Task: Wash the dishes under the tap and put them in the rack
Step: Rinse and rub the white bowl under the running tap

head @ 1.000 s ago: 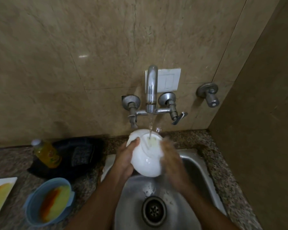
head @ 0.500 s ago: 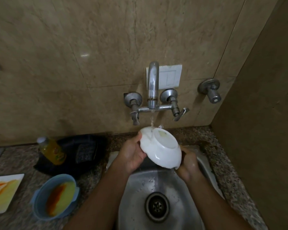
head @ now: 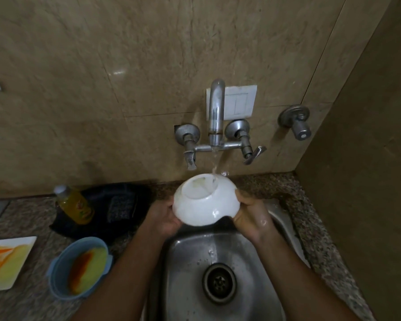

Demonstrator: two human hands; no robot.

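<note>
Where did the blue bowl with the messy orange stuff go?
The blue bowl sits on the counter left of the sink, between the white plate and the person's left arm.

The bowl (head: pixel 206 200) sits between both hands over the sink (head: pixel 188 262), below the tap (head: pixel 216 112).

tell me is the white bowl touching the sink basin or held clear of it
Apart. The head view shows the white bowl gripped upside down by the left hand and right hand, above the sink.
</note>
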